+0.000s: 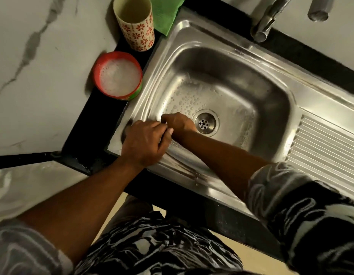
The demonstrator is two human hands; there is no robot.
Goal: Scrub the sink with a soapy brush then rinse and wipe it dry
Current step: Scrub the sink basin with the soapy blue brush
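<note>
Sink (pixel 241 62) of stainless steel sits in a black counter (pixel 86 135), its basin wet, with beads of water on the floor to the left of the drain (pixel 207 123) and thin suds along the right wall. A ridged draining board (pixel 327 149) runs off its right side, and the tap (pixel 268 20) stands at the far rim.

The right hand (pixel 179 124) is down inside the basin, just left of the drain and close to the near-left wall. Its fingers are curled into a fist with the knuckles up. Whatever it may be gripping is hidden under the hand, so I cannot tell if it has hold of anything.

The left hand (pixel 144 142) lies on the sink's near-left corner, palm down. Its fingers bend over the inner edge toward the right hand and almost meet it. A small pale patch shows between the two hands, too blurred to name. Whether the left hand grips the rim or only rests there I cannot tell.

On the counter left of the sink stands a red bowl (pixel 118 76) full of white foam, touching the sink's rim or very nearly. Behind it is a tall cup (pixel 135 24) with red flowers on it, and beside that a folded green cloth (pixel 168 14) overlaps the sink's far-left corner
</note>
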